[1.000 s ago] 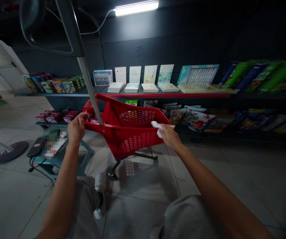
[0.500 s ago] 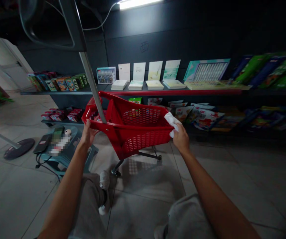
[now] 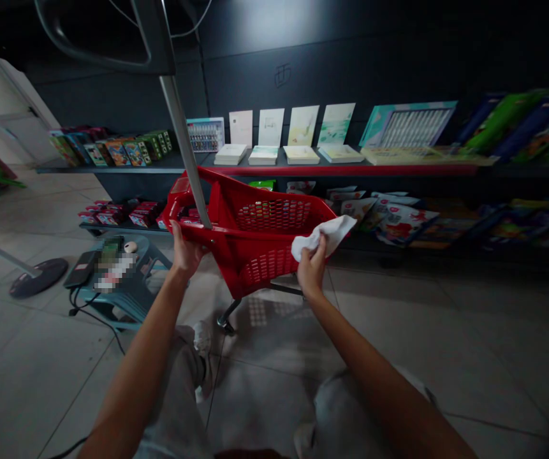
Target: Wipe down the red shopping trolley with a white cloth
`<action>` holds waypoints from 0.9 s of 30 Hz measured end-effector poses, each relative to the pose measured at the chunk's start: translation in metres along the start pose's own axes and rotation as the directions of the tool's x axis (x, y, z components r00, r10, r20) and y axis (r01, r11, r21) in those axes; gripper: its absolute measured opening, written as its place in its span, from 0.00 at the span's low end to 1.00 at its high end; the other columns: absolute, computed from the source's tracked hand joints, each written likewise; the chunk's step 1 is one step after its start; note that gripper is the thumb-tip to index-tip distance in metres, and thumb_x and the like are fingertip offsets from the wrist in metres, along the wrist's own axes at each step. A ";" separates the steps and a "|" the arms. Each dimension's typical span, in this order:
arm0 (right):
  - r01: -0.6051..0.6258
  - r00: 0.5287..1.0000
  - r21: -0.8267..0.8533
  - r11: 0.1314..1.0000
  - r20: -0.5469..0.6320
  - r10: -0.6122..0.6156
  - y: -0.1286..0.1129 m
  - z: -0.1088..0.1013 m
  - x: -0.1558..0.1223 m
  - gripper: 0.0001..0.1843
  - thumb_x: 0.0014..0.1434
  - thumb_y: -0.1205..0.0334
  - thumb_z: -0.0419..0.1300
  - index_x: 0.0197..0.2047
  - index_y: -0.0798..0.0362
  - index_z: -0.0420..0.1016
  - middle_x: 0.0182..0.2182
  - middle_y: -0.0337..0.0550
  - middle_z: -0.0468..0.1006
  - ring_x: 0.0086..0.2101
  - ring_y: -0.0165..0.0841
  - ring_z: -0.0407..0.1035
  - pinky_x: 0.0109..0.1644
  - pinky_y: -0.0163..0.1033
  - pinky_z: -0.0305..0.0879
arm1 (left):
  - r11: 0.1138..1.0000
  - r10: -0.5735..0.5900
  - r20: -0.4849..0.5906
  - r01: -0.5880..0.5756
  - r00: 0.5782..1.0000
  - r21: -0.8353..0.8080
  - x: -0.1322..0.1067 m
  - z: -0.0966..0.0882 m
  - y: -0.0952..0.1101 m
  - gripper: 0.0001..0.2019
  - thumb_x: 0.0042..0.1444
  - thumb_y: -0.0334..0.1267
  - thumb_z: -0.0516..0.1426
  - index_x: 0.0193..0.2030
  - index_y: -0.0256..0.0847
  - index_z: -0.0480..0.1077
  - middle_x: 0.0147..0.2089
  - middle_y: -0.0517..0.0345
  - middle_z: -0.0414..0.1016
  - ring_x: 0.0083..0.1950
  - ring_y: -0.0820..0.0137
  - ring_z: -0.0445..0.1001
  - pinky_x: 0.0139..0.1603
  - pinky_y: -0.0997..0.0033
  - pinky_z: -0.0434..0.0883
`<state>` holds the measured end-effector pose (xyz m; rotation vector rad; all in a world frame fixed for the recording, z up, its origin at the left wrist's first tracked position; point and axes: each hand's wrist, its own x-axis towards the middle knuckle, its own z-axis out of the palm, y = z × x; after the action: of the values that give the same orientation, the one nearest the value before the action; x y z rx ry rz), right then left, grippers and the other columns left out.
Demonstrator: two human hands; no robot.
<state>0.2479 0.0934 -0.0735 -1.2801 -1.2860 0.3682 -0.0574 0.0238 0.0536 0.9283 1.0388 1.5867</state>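
Note:
A red plastic shopping cart (image 3: 264,271) with a mesh basket stands on small wheels in front of me, and a grey metal pole (image 3: 182,137) rises from its left side. My left hand (image 3: 187,250) grips the cart's near rim at the left end. My right hand (image 3: 310,271) is shut on a crumpled white cloth (image 3: 326,237), holding it up at the right end of the near rim. The cloth appears to touch the rim there. The basket's inside is mostly hidden behind its near wall.
A long dark shelf (image 3: 341,170) behind the cart displays books, boxes and packets, with more packets on a lower shelf. A low teal stool (image 3: 125,299) at left holds a phone and small items. A round fan base (image 3: 38,278) sits on the tiled floor.
My right hand has moved left and now shows the cloth more spread out. My left hand sits further right along the rim. The whole view has shifted slightly.

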 end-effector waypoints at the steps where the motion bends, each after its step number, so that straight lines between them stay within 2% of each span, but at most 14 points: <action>1: 0.016 1.000 0.031 0.999 0.014 -0.016 -0.008 0.009 -0.010 0.37 0.67 0.58 0.49 0.77 0.55 0.48 0.73 0.62 0.57 0.72 0.44 0.54 0.75 0.58 0.52 | 1.000 0.001 -0.029 -0.001 1.000 -0.010 0.001 0.002 -0.001 0.52 0.53 0.84 0.36 0.52 0.41 0.78 0.47 0.44 0.84 0.54 0.51 0.82 0.46 0.55 0.80; 3: 0.049 0.998 0.095 0.994 0.042 -0.053 -0.025 0.024 -0.029 0.36 0.67 0.58 0.51 0.75 0.56 0.52 0.72 0.63 0.59 0.71 0.45 0.56 0.74 0.60 0.54 | 1.000 0.006 -0.069 -0.008 0.998 -0.028 0.003 0.007 -0.004 0.48 0.56 0.82 0.37 0.51 0.44 0.78 0.47 0.47 0.84 0.55 0.52 0.82 0.48 0.54 0.80; 5: 0.089 0.990 0.150 0.985 0.093 -0.103 -0.044 0.037 -0.048 0.31 0.68 0.58 0.53 0.71 0.56 0.58 0.67 0.63 0.66 0.67 0.45 0.61 0.72 0.60 0.58 | 0.999 0.020 -0.087 -0.023 0.996 -0.033 0.005 0.012 -0.007 0.45 0.59 0.80 0.37 0.51 0.45 0.78 0.47 0.47 0.84 0.55 0.52 0.81 0.50 0.53 0.80; 7: 0.163 0.963 0.201 0.966 0.180 -0.199 -0.064 0.048 -0.066 0.25 0.69 0.58 0.53 0.67 0.54 0.64 0.62 0.61 0.71 0.63 0.45 0.66 0.69 0.59 0.63 | 0.999 0.034 -0.107 -0.038 0.994 -0.035 0.006 0.015 -0.010 0.44 0.60 0.78 0.37 0.51 0.45 0.77 0.47 0.48 0.84 0.56 0.52 0.81 0.50 0.53 0.80; 11: 0.351 0.828 0.262 0.899 0.362 -0.429 -0.094 0.067 -0.093 0.22 0.70 0.61 0.55 0.65 0.50 0.69 0.57 0.57 0.75 0.60 0.45 0.69 0.66 0.56 0.68 | 0.998 0.043 -0.083 -0.047 0.996 -0.048 0.008 0.021 -0.018 0.46 0.58 0.80 0.38 0.56 0.43 0.75 0.46 0.47 0.84 0.57 0.50 0.80 0.47 0.54 0.80; 13: 0.411 0.773 0.243 0.879 0.418 -0.477 -0.099 0.074 -0.097 0.21 0.68 0.63 0.56 0.64 0.49 0.71 0.56 0.55 0.77 0.59 0.46 0.71 0.64 0.56 0.71 | 0.998 0.045 -0.040 -0.047 0.998 -0.049 0.006 0.024 -0.022 0.49 0.56 0.82 0.39 0.58 0.42 0.74 0.48 0.44 0.83 0.58 0.47 0.79 0.47 0.51 0.79; 15: 0.461 0.745 0.199 0.865 0.442 -0.499 -0.098 0.079 -0.094 0.21 0.67 0.64 0.58 0.62 0.46 0.75 0.55 0.53 0.79 0.57 0.46 0.73 0.63 0.56 0.73 | 0.999 0.030 0.006 -0.029 1.000 -0.046 0.003 0.028 -0.025 0.51 0.54 0.83 0.39 0.60 0.41 0.73 0.50 0.42 0.82 0.59 0.44 0.78 0.48 0.47 0.79; 19: 0.506 0.738 0.139 0.851 0.442 -0.511 -0.086 0.086 -0.081 0.17 0.65 0.65 0.61 0.56 0.44 0.80 0.51 0.47 0.84 0.54 0.44 0.77 0.67 0.55 0.70 | 0.998 -0.036 0.051 0.038 0.998 -0.044 0.000 0.033 -0.030 0.52 0.52 0.84 0.41 0.60 0.40 0.74 0.52 0.40 0.82 0.60 0.42 0.77 0.50 0.44 0.78; 22: 0.512 0.720 0.106 0.852 0.487 -0.494 -0.074 0.089 -0.079 0.15 0.63 0.63 0.64 0.53 0.46 0.82 0.54 0.50 0.82 0.58 0.47 0.75 0.70 0.60 0.64 | 0.999 -0.019 0.017 0.020 1.000 -0.042 0.002 0.033 -0.031 0.51 0.52 0.84 0.40 0.58 0.41 0.74 0.54 0.40 0.81 0.61 0.43 0.77 0.49 0.47 0.78; 25: 0.547 0.656 0.087 0.833 0.574 -0.490 -0.059 0.088 -0.079 0.20 0.61 0.59 0.67 0.57 0.47 0.80 0.56 0.51 0.81 0.61 0.51 0.72 0.70 0.65 0.63 | 0.998 0.039 -0.043 -0.040 0.998 -0.038 0.007 0.033 -0.030 0.50 0.55 0.82 0.37 0.60 0.41 0.71 0.59 0.39 0.79 0.62 0.47 0.77 0.49 0.51 0.78; 27: 0.568 0.635 0.059 0.821 0.603 -0.483 -0.048 0.082 -0.074 0.21 0.61 0.59 0.67 0.57 0.46 0.80 0.55 0.51 0.82 0.61 0.50 0.72 0.69 0.64 0.65 | 0.997 0.059 -0.082 -0.062 0.995 -0.037 0.012 0.033 -0.027 0.50 0.57 0.80 0.35 0.61 0.40 0.70 0.60 0.38 0.78 0.62 0.48 0.77 0.49 0.52 0.78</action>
<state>0.1342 0.0577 -0.0883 -0.8378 -2.1989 0.2624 -0.0208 0.0454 0.0400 0.8821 1.0396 1.7018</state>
